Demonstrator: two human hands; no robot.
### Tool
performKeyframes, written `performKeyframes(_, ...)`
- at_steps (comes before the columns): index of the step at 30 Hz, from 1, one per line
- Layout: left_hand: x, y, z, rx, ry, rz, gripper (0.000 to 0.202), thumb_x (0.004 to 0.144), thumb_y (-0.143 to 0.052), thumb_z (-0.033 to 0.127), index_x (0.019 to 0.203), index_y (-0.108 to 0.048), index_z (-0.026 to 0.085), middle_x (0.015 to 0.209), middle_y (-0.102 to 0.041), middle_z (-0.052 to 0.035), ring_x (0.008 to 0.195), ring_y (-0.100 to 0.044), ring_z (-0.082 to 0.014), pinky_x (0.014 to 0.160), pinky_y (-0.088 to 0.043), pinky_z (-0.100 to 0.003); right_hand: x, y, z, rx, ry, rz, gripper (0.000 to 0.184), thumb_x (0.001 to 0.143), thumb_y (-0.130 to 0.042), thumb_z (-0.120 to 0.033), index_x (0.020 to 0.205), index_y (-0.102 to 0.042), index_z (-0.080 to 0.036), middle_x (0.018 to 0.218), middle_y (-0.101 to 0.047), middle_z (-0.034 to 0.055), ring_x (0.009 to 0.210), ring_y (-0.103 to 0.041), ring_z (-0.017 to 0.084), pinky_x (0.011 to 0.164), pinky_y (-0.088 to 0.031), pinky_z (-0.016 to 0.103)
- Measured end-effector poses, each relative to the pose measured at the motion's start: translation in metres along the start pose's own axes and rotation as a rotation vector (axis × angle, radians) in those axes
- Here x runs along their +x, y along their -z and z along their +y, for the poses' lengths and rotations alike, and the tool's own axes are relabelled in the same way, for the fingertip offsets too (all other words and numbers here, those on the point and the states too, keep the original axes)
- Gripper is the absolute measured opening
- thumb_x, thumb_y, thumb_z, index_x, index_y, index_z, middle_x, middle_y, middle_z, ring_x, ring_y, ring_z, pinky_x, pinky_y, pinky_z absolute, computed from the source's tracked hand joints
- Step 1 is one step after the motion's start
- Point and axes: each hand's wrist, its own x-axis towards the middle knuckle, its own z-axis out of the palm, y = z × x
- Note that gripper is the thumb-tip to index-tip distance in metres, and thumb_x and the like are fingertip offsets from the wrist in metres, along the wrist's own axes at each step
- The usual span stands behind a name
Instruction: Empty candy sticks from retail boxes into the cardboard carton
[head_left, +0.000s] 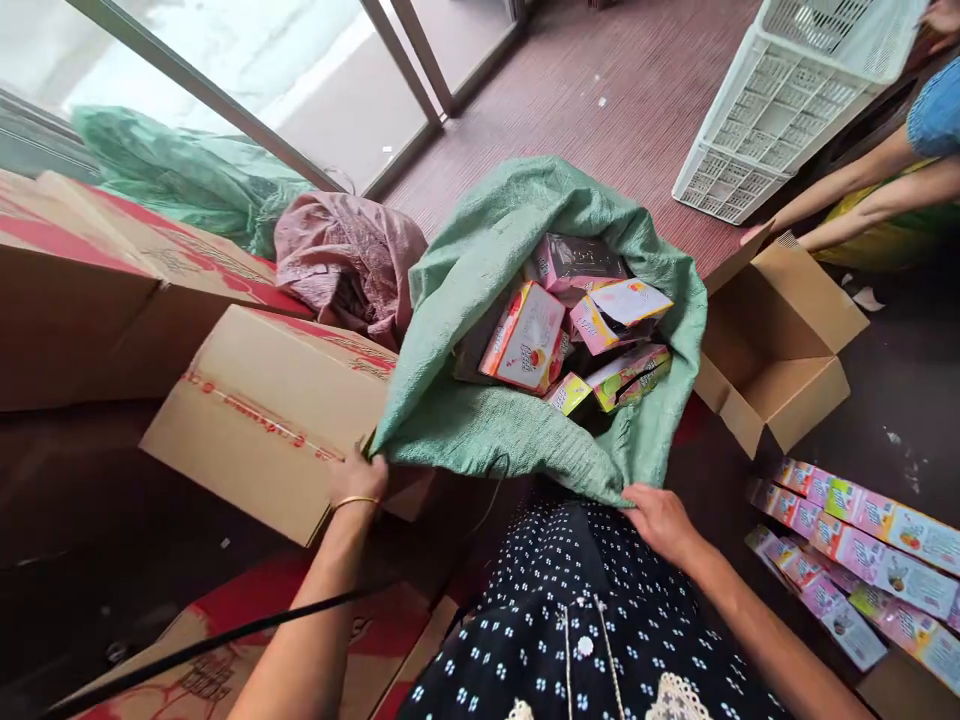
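A large green woven sack (480, 270) stands open in front of me, with several pink and white cartons (529, 340) lying loose inside. My left hand (358, 478), with a gold bangle at the wrist, grips the sack's near left rim. My right hand (660, 518) grips the near right rim. Both hands hold the mouth of the sack apart.
Sealed cardboard boxes (262, 410) sit to the left, with a pink sack (349, 260) and another green sack (180, 175) behind. An open empty box (780, 350) stands right. Stacked pink cartons (862, 560) lie at lower right. Another person's arms (862, 195) reach near a white plastic crate (780, 100).
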Motion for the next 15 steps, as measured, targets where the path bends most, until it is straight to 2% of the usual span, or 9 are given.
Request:
performKeyframes(2,-0.004,-0.008,0.022,0.209,-0.304,-0.052,0.051,0.085,-0.065,0.025,0.134,-0.064,0.014,0.144,-0.055,-0.0221,0.146,-0.040,-0.0408,0.124,-0.027,-0.064,0.000,-0.006,-0.029,-0.046,0.109,0.034,0.014,0.095,-0.055,-0.019,0.088,-0.067,-0.021,0.087,-0.069,0.0033,0.079,-0.062,0.016,0.069,-0.035,0.028)
performKeyframes(3,-0.009,-0.018,0.036,0.325,-0.481,-0.117,0.055,0.088,-0.064,0.029,0.141,-0.061,0.017,0.150,-0.052,-0.0209,0.150,-0.036,-0.0394,0.126,-0.026,-0.060,0.004,-0.008,-0.044,-0.076,0.159,0.042,0.012,0.094,-0.057,-0.018,0.087,-0.067,-0.021,0.085,-0.069,0.0031,0.078,-0.061,0.016,0.069,-0.034,0.029)
performKeyframes(5,-0.023,-0.049,0.064,0.537,-0.812,-0.318,0.060,0.090,-0.065,0.031,0.148,-0.058,0.023,0.154,-0.051,-0.0173,0.153,-0.033,-0.0372,0.127,-0.027,-0.055,0.012,-0.010,-0.067,-0.126,0.229,0.058,0.009,0.092,-0.060,-0.016,0.086,-0.066,-0.020,0.084,-0.068,0.0032,0.076,-0.059,0.016,0.069,-0.033,0.030)
performKeyframes(7,-0.041,-0.087,0.086,0.677,-1.014,-0.567,0.072,0.084,-0.069,0.021,0.153,-0.052,0.031,0.161,-0.047,-0.0120,0.157,-0.026,-0.0362,0.128,-0.022,-0.056,0.016,-0.009,-0.082,-0.150,0.276,0.074,0.009,0.091,-0.060,-0.016,0.085,-0.065,-0.020,0.084,-0.068,0.0034,0.074,-0.058,0.016,0.067,-0.031,0.031)
performKeyframes(9,-0.055,-0.117,0.096,0.826,-1.064,-0.786,0.079,0.078,-0.069,0.010,0.153,-0.052,0.031,0.156,-0.053,-0.0129,0.156,-0.030,-0.0358,0.128,-0.015,-0.060,0.013,-0.008,-0.089,-0.152,0.308,0.105,0.011,0.092,-0.059,-0.016,0.083,-0.063,-0.020,0.081,-0.067,0.0033,0.072,-0.057,0.015,0.066,-0.030,0.031)
performKeyframes(11,-0.057,-0.126,0.092,0.961,-0.961,-0.896,0.062,0.076,-0.065,0.006,0.137,-0.067,0.020,0.131,-0.071,-0.0164,0.142,-0.050,-0.0346,0.127,-0.016,-0.057,0.007,-0.008,-0.091,-0.134,0.311,0.142,0.013,0.093,-0.057,-0.017,0.081,-0.062,-0.020,0.079,-0.066,0.0030,0.070,-0.057,0.015,0.065,-0.030,0.030)
performKeyframes(13,-0.046,-0.108,0.078,1.032,-0.835,-0.898,0.038,0.079,-0.059,0.007,0.112,-0.076,0.012,0.107,-0.077,-0.0169,0.121,-0.065,-0.0325,0.122,-0.029,-0.052,0.003,-0.010,-0.091,-0.087,0.251,0.176,0.015,0.094,-0.057,-0.018,0.080,-0.061,-0.020,0.078,-0.065,0.0027,0.071,-0.058,0.015,0.066,-0.032,0.029)
performKeyframes(15,-0.027,-0.068,0.061,1.012,-0.767,-0.813,0.032,0.082,-0.051,0.009,0.102,-0.075,0.012,0.104,-0.075,-0.0173,0.108,-0.070,-0.0311,0.107,-0.045,-0.046,0.004,-0.013,-0.091,-0.011,0.131,0.198,0.016,0.096,-0.055,-0.020,0.081,-0.062,-0.020,0.081,-0.067,0.0026,0.073,-0.061,0.015,0.068,-0.035,0.027)
